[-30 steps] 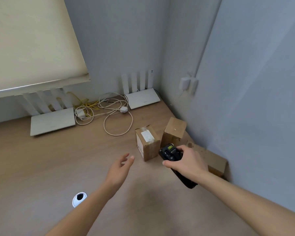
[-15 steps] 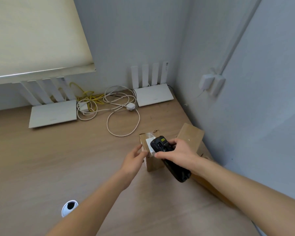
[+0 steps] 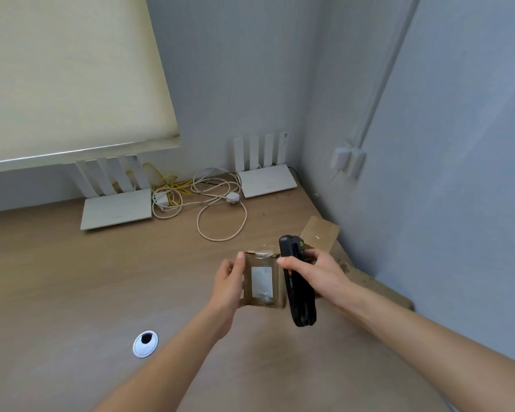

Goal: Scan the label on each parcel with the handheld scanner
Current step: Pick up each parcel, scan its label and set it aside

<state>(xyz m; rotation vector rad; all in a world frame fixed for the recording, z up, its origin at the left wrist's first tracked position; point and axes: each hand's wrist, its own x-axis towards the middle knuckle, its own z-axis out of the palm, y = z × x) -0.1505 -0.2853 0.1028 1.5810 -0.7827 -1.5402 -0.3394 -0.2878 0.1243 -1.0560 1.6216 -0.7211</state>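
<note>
Lifted now, brown parcel point(image 3: 262, 281) (white label point(image 3: 262, 281) up) w/ scanner point(image 3: 298, 281) beside.

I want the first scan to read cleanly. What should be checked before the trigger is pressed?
1. Small brown cardboard parcel held steady: ok, the left hand grips its left side.
2. White rectangular label facing up and uncovered: ok.
3. Black handheld scanner secure: ok, the right hand grips it.
4. Scanner window aimed at the label: cannot tell; it lies alongside the parcel.
5. Other parcels within reach: ok, a second brown cardboard box stands behind.
</note>
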